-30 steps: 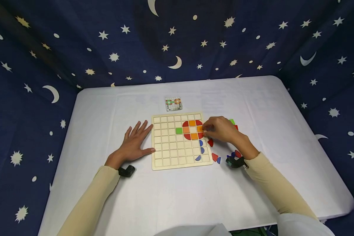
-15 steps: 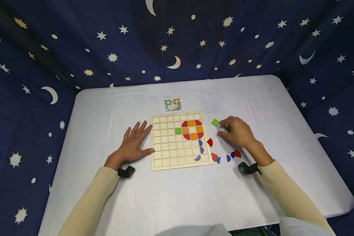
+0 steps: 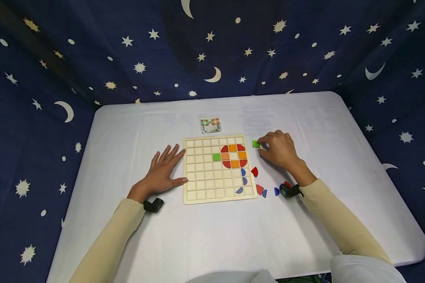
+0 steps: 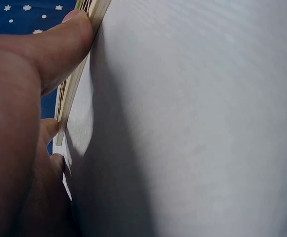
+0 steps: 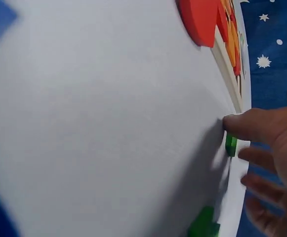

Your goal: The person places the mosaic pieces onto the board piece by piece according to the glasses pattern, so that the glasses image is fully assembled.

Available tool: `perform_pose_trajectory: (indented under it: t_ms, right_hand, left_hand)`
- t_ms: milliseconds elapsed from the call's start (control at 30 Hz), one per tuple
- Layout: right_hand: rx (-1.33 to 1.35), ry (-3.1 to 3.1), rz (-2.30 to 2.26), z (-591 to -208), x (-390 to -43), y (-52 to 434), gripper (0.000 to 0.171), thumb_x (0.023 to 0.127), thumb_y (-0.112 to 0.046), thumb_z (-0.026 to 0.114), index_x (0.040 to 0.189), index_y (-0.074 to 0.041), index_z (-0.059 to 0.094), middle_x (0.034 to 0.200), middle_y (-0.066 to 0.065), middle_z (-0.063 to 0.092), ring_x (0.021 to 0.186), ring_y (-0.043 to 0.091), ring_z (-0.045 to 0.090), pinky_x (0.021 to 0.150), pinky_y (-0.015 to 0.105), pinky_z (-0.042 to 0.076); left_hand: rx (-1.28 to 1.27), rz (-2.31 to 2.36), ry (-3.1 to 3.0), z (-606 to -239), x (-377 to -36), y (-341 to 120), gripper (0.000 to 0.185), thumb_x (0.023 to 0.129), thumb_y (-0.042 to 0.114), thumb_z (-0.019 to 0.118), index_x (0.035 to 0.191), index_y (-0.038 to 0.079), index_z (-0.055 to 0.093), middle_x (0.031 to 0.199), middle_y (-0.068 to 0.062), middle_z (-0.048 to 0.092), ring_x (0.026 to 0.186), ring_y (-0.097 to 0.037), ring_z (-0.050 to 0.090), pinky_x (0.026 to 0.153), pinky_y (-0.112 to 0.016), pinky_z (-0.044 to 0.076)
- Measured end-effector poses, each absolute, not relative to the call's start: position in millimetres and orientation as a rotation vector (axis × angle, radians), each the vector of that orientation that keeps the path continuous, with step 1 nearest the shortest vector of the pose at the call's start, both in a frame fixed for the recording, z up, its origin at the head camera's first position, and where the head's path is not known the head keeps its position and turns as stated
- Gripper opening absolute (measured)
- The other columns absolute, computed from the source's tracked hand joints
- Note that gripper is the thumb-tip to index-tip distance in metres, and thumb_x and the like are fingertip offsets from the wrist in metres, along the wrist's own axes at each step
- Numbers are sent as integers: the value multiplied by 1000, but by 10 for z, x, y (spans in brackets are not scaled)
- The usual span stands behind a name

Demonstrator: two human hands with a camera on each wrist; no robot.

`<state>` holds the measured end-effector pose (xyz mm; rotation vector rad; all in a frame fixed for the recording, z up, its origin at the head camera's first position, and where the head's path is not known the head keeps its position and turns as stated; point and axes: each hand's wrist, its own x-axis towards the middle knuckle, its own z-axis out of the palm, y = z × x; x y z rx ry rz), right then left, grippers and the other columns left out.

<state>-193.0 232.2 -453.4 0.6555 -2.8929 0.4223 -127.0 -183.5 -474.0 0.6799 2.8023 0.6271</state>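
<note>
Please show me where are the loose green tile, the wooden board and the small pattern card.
green tile (image 3: 256, 144), head view, middle of its top face, at the right hand's fingertips.
board (image 3: 202, 175), head view, bare squares left of centre.
pattern card (image 3: 210, 124), head view, centre of the card.

white table (image 3: 205, 236), small pattern card (image 3: 210, 124), starry blue curtain (image 3: 92, 51)

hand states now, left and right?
Left hand: open, flat on the table against the wooden grid board.
Right hand: pinching a green square tile.
</note>
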Motion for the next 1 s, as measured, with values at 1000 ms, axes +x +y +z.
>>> perform_pose_trajectory:
  t_ms: [1000]
  right_hand:
    - [1321, -2648, 625, -4516, -1897, 941, 9, 82, -16, 82, 89, -12, 79, 90, -2, 74, 78, 17, 64, 72, 36, 42]
  left_hand:
    - [666, 593, 2803, -4754, -1275, -1834, 99, 86, 60, 66, 159, 18, 16, 164, -9, 4, 149, -31, -5, 113, -58, -5]
